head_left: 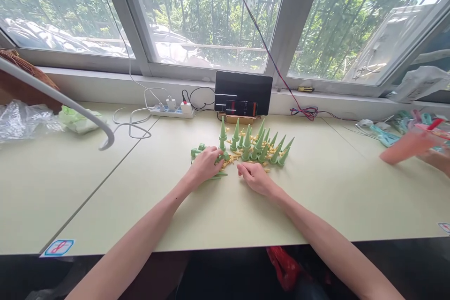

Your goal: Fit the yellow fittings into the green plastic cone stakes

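Several green plastic cones (258, 145) stand upright in a cluster on the pale green table (316, 197), with small yellow pieces (235, 158) scattered among them. My left hand (206, 165) lies over the left end of the cluster, fingers curled on a green piece (222, 157); more green parts (196, 151) lie just left of it. My right hand (255, 177) rests on the table just in front of the cones, fingers curled, and what it holds is hidden.
A black tablet (243, 94) stands on a wooden holder by the window sill, beside a power strip (172, 110) with cables. A white curved bar (63, 99) and plastic bags (24, 119) lie left. At the right edge another person's hand (408, 146) works near coloured clips (386, 137).
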`<state>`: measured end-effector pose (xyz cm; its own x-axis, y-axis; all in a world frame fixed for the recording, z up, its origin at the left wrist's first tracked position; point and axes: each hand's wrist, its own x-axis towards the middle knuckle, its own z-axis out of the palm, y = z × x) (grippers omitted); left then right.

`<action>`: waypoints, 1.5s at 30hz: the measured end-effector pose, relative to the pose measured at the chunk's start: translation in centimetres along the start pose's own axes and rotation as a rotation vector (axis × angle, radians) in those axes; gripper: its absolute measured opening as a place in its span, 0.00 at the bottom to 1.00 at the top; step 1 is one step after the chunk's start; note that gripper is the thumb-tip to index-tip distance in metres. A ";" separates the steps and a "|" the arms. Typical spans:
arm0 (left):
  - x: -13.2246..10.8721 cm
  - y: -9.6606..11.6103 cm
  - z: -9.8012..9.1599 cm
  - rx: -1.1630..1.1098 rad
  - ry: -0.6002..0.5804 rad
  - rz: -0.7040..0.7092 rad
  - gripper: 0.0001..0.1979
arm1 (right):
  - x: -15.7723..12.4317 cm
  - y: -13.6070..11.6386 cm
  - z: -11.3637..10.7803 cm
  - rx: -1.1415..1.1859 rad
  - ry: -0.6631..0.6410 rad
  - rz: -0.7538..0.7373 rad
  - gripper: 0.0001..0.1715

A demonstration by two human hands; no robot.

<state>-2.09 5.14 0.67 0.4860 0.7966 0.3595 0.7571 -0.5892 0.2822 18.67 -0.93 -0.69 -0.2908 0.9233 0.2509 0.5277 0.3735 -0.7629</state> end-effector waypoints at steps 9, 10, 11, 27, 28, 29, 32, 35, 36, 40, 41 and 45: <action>-0.3 0.3 0.4 0.013 -0.035 0.010 0.11 | 0.0 0.1 0.0 0.002 -0.004 -0.011 0.27; -0.3 0.3 0.4 0.004 -0.036 0.010 0.11 | 0.0 0.1 0.0 -0.001 -0.005 -0.010 0.27; -0.3 0.3 0.4 -0.011 -0.035 0.008 0.12 | 0.0 0.1 0.0 -0.004 -0.006 -0.010 0.28; -0.3 0.2 0.4 -0.104 -0.043 -0.042 0.11 | -0.1 0.1 0.0 -0.029 -0.004 -0.017 0.26; -0.2 0.3 0.4 -0.099 -0.053 -0.051 0.11 | 0.0 0.1 0.0 -0.028 -0.005 -0.018 0.26; -0.2 0.3 0.4 -0.095 -0.056 -0.059 0.12 | 0.0 0.1 0.0 -0.027 -0.007 -0.019 0.26; -0.2 0.4 0.3 -0.096 -0.024 -0.063 0.12 | 0.0 0.1 0.0 -0.020 -0.010 -0.022 0.25; -0.1 0.5 0.2 -0.143 0.054 -0.031 0.11 | 0.0 0.2 0.0 -0.010 -0.013 -0.031 0.24; -0.1 0.6 0.2 -0.169 0.086 -0.020 0.11 | -0.1 0.2 0.0 -0.011 -0.014 -0.032 0.24; 0.0 1.1 0.0 -0.297 0.195 -0.030 0.11 | -0.1 0.1 0.1 -0.031 -0.007 -0.017 0.24; -0.1 1.3 -0.1 -0.346 0.203 -0.049 0.12 | -0.1 0.0 0.1 -0.032 -0.004 -0.014 0.23; -0.2 2.1 -0.5 -0.617 0.127 -0.109 0.17 | -0.1 0.0 0.1 -0.018 0.024 -0.010 0.20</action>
<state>-0.81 3.64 1.59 0.3359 0.8564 0.3921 0.3898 -0.5054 0.7698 18.59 -1.08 -0.79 -0.2768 0.9213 0.2731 0.5393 0.3842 -0.7494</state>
